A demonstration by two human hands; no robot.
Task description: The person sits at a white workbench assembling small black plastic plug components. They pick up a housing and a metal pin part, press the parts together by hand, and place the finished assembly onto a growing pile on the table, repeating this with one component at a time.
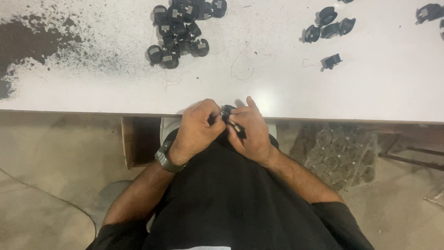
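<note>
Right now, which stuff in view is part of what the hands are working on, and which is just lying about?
In hand:
- small black part, held at the table edge in the grip of both hands
- left hand
- right hand

Lying about:
- heap of black parts
- smaller group of black parts
- single black part
- loose thin wire
- dark stain on the white table

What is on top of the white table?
On the white table lie a pile of small black parts, a smaller group, one loose part, thin wires and dark dust. Nothing hidden beneath them can be seen.
</note>
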